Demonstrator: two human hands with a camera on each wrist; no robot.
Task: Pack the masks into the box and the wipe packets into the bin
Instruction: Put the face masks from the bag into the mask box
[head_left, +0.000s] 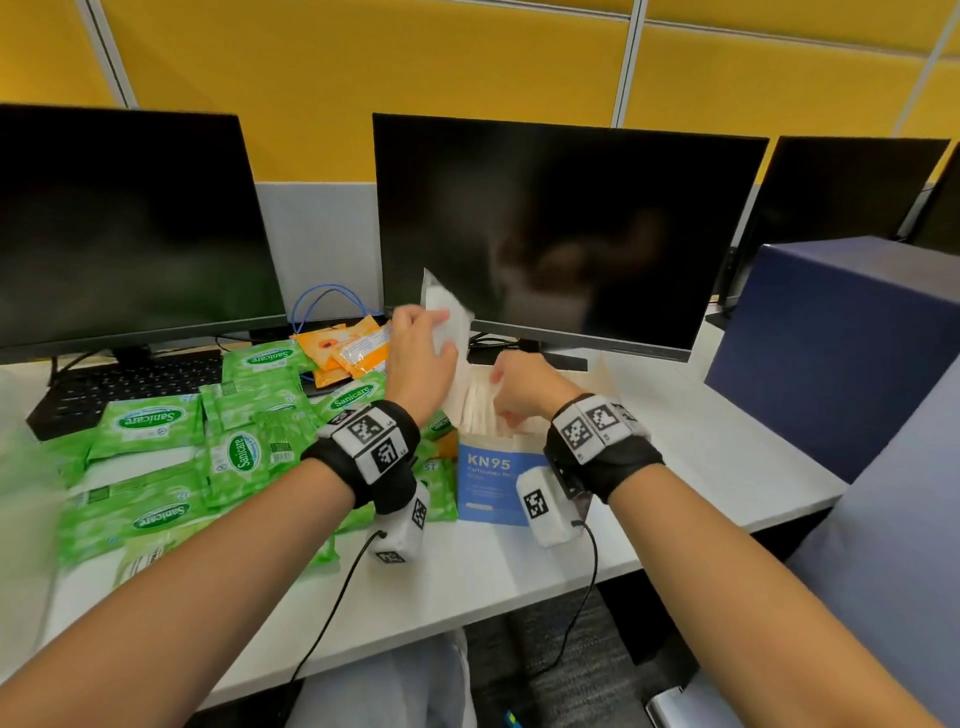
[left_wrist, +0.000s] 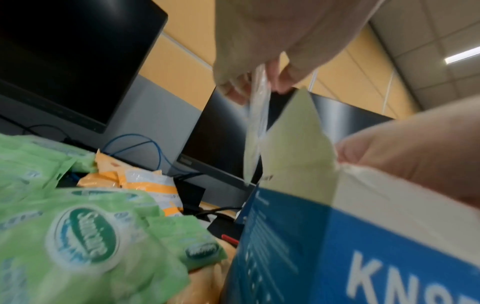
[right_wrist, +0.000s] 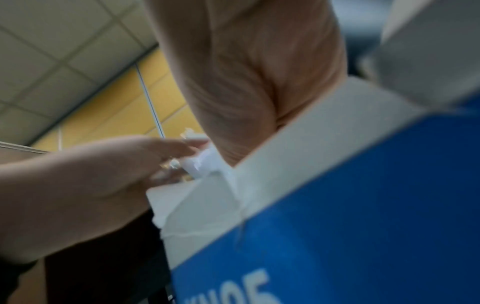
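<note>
My left hand (head_left: 415, 348) holds a clear-wrapped white mask (head_left: 445, 318) upright, pinched between thumb and fingers (left_wrist: 233, 90), just above the left end of the open blue KN95 box (head_left: 488, 480). The mask's lower edge (left_wrist: 253, 144) hangs beside the box's raised side flap (left_wrist: 296, 144). Several white masks (head_left: 480, 410) stand packed inside the box. My right hand (head_left: 519, 387) reaches into the box from above, its fingers curled down among those masks; their tips are hidden. Green Sanicare wipe packets (head_left: 156, 467) lie heaped on the desk to the left.
Orange packets (head_left: 348, 351) lie behind the green heap, near a blue cable (head_left: 322, 301). Two dark monitors (head_left: 561, 228) stand along the back, with a keyboard (head_left: 119, 387) at the left. A navy partition (head_left: 831, 353) closes off the right side. The desk's front edge (head_left: 467, 613) is near my body.
</note>
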